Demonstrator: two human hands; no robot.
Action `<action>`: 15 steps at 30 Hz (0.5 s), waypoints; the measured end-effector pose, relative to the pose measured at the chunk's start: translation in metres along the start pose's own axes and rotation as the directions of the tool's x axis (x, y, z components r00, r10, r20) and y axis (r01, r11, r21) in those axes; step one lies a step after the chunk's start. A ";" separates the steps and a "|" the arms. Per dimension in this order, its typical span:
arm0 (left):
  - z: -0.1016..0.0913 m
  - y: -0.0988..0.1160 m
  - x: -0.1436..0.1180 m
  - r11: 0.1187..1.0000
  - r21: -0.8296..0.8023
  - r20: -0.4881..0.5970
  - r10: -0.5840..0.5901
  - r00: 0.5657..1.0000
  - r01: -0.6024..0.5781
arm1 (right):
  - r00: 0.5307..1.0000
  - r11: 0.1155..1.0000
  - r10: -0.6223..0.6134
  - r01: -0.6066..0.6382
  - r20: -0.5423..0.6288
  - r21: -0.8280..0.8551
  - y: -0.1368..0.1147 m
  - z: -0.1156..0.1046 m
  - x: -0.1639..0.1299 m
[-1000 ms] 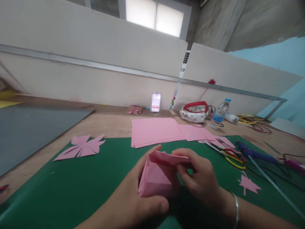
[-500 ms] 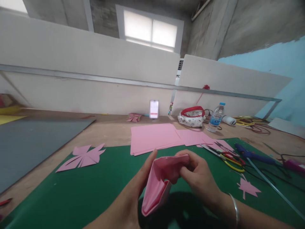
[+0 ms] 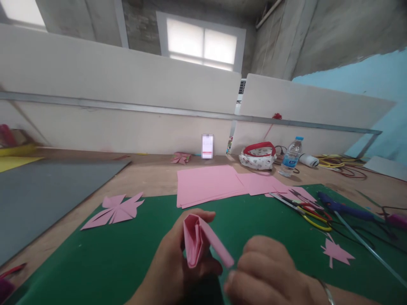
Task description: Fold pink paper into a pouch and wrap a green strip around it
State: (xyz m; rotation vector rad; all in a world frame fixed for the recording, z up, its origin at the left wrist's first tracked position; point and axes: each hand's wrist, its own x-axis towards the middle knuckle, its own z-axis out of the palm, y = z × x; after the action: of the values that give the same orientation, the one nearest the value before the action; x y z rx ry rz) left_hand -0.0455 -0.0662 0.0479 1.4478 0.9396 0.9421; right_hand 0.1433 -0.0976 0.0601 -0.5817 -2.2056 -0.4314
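Note:
My left hand is closed around a folded piece of pink paper, its layers showing edge-on toward me. A narrow folded flap sticks out from it, down to the right. Close to the flap's end is my right hand, fingers curled and thumb low at the left. Whether it touches the flap, or has anything inside, I cannot tell. Both hands are above a green cutting mat. To the left lies a pink paper cutout with slits; a smaller pink cutout is at the right.
Pink sheets lie beyond the hands. Scissors, a blue glue gun with a clear stick and cords are at the right. Behind stand a phone, a white pouch and a water bottle. A grey board is at the left.
The pink paper has been turned and squeezed narrower in my left hand. My right hand has let go of its upper edge and moved down toward me, with fingers curled.

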 end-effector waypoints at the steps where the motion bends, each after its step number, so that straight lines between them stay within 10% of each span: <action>1: 0.001 0.000 0.000 1.000 0.011 -0.019 -0.001 1.000 0.002 | 0.997 0.998 -0.058 0.057 0.053 0.024 -0.003 0.002 0.000; 6: 0.000 -0.001 0.001 0.962 0.238 -0.199 0.180 0.963 -0.131 | 0.985 0.968 0.128 -0.149 0.115 0.203 -0.007 0.016 0.001; 10: 0.000 -0.001 0.003 0.974 0.154 -0.071 0.178 0.982 -0.165 | 0.960 0.915 0.271 -0.281 0.076 0.291 0.000 0.014 0.000; 15: 0.005 -0.006 0.000 0.967 0.102 -0.089 0.241 0.966 -0.232 | 0.775 0.650 0.522 -0.632 0.356 0.422 0.004 0.007 0.001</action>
State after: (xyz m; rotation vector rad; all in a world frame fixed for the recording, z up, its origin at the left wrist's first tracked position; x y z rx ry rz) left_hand -0.0411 -0.0671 0.0416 1.6275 0.9055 1.1704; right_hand 0.1407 -0.0906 0.0570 -1.0069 -2.0341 0.5897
